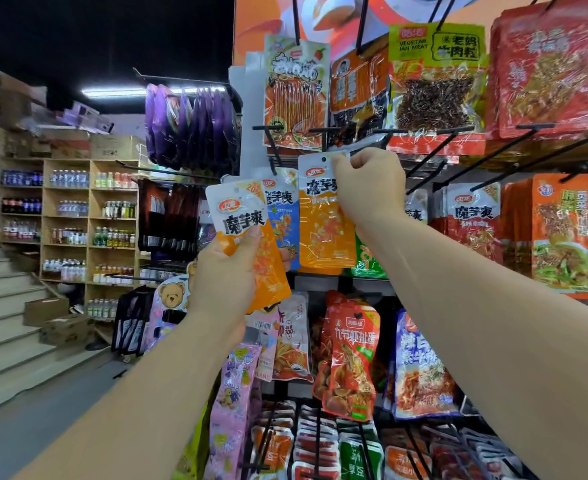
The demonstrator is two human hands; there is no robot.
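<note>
Though flat, glossy orange packet [324, 237] (white top); black lettering.

Glossy plastic packets [323, 233], probably metal pegs [535, 126]

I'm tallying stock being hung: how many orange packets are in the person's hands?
2. The tilted packet is gripped in the left hand. The upright packet is pinched at its top by the right hand, beside a blue packet. More could be stacked behind either.
</note>
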